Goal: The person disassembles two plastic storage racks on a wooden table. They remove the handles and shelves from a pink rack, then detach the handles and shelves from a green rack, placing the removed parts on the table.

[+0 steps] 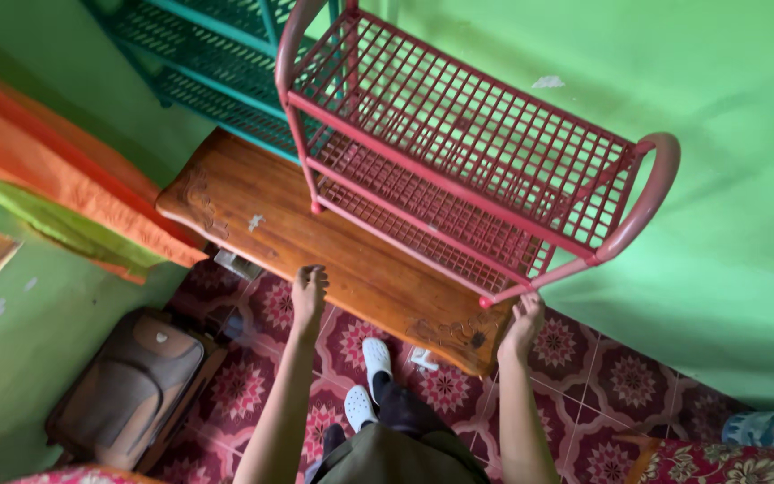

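A carved wooden bench [333, 246] stands against bright green walls [727, 224] at centre frame, over maroon floral floor tiles [584, 376]. The left hand [308, 294] curls its fingers over the bench's near edge; the right hand [523, 324] grips the bench's corner at lower right, beside the foot of a red 3-tier wire rack [468, 152] standing on the bench top, its shelves empty. A teal wire rack [212, 63] sits at upper left behind it. A grey-brown suitcase [132, 385] lies at lower left; orange and green curtains [55, 179] hang at left.
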